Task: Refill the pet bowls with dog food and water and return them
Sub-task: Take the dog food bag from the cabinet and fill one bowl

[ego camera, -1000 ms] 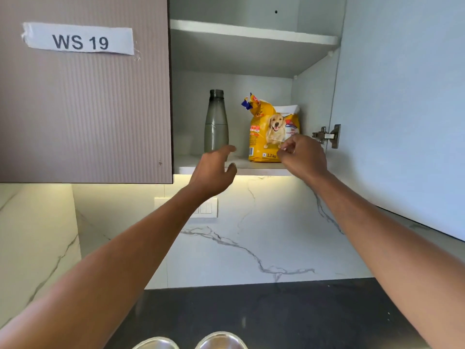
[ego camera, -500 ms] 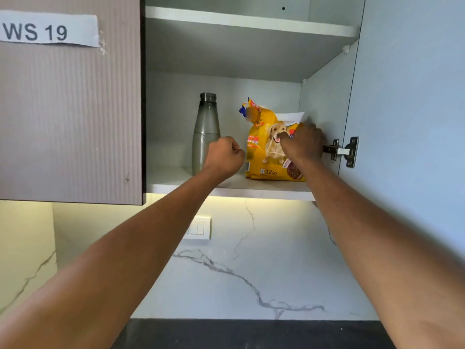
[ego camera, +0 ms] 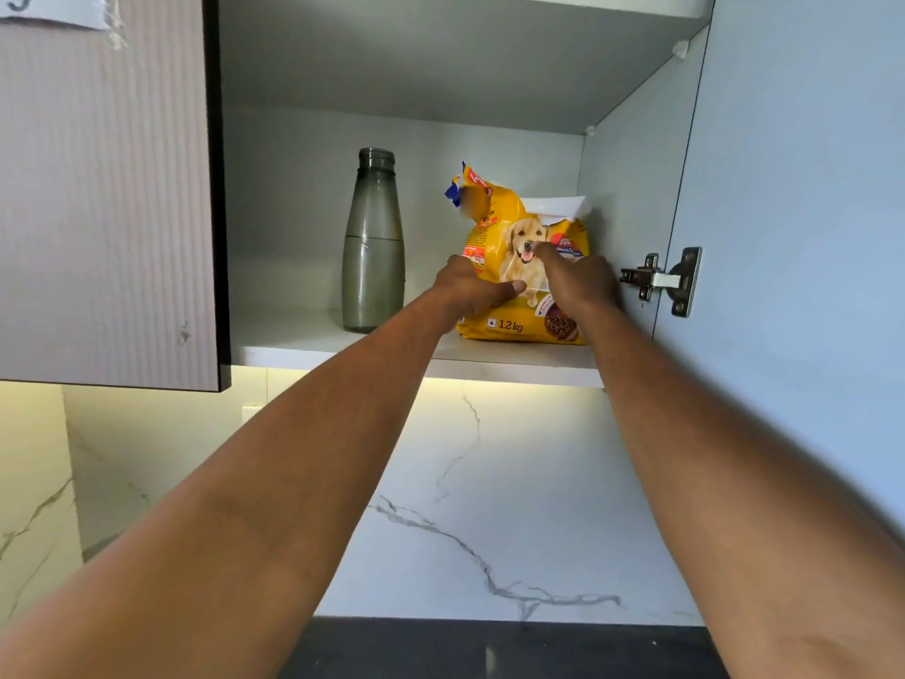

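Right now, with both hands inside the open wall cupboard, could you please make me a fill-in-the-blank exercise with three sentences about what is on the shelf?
1. Both hands, the left hand and the right hand, touch the yellow dog food bag, which stands on the ____ shelf.
2. The grey translucent bottle stands to the ____ of the bag.
3. The weight printed on the bag reads ____ kg.

Missing words: lower; left; 1.2

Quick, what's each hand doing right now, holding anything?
Left hand: closed on the left side of the yellow dog food bag.
Right hand: closed on the bag's right side.
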A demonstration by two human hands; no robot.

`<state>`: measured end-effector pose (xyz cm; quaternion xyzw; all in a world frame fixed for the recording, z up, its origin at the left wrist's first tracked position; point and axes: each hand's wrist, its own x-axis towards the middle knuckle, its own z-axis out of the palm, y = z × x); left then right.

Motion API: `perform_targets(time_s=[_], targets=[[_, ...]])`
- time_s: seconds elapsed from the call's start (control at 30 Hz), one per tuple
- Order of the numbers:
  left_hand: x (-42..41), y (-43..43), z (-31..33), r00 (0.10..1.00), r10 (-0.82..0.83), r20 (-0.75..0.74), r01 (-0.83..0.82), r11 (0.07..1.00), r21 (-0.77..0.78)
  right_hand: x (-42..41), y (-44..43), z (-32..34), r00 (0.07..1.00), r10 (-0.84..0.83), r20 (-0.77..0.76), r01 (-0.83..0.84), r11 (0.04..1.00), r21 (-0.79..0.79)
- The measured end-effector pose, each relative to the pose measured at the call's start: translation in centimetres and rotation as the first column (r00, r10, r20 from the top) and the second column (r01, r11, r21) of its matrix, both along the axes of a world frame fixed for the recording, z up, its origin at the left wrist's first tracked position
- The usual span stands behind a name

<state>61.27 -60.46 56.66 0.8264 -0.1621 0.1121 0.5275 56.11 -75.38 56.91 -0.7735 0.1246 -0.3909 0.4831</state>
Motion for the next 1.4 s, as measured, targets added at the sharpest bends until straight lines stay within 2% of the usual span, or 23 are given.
perform_targets(time_s=[0.13, 0.3, 0.47, 0.6, 0.73, 0.9, 1.2, 1.4], targets=[[-0.9, 0.4, -0.5, 0.999, -0.004, 0.039, 0.005, 0.999, -0.035, -1.5, 0.6, -0.5, 0.999, 0.013, 0.035, -0.015, 0.999, 0.051], [-3.4, 1.9, -0.9, 0.998, -0.001, 0.068, 0.008, 0.995, -0.097, -4.4, 2.3, -0.6, 1.0, -0.004, 0.016, 0.003, 1.0, 0.024], [-6.6, 5.2, -1.9, 0.991, -0.087, 0.098, 0.103, 0.978, -0.182, -8.2, 4.8, -1.7, 0.997, -0.042, 0.066, 0.045, 0.998, -0.042], [-10.3, 8.2, -3.2, 0.973, -0.186, 0.139, 0.218, 0.937, -0.273, -11.6, 8.2, -2.7, 0.983, -0.098, 0.154, 0.104, 0.994, -0.027], [-15.1, 11.1, -5.4, 0.96, -0.214, 0.179, 0.269, 0.884, -0.383, -16.0, 12.1, -4.3, 0.974, -0.114, 0.196, 0.119, 0.993, -0.011], [-20.9, 16.5, -10.7, 0.975, -0.133, 0.179, 0.195, 0.895, -0.402, -21.9, 17.2, -8.6, 0.982, -0.099, 0.159, 0.112, 0.991, -0.073], [-28.0, 27.1, -22.8, 0.989, -0.117, 0.092, 0.141, 0.936, -0.322, -29.5, 25.4, -22.7, 0.992, 0.126, 0.01, -0.126, 0.992, 0.012], [-31.7, 32.6, -31.5, 0.989, -0.136, -0.056, 0.107, 0.927, -0.36, -32.1, 27.3, -30.7, 0.935, 0.325, -0.14, -0.328, 0.945, 0.006]])
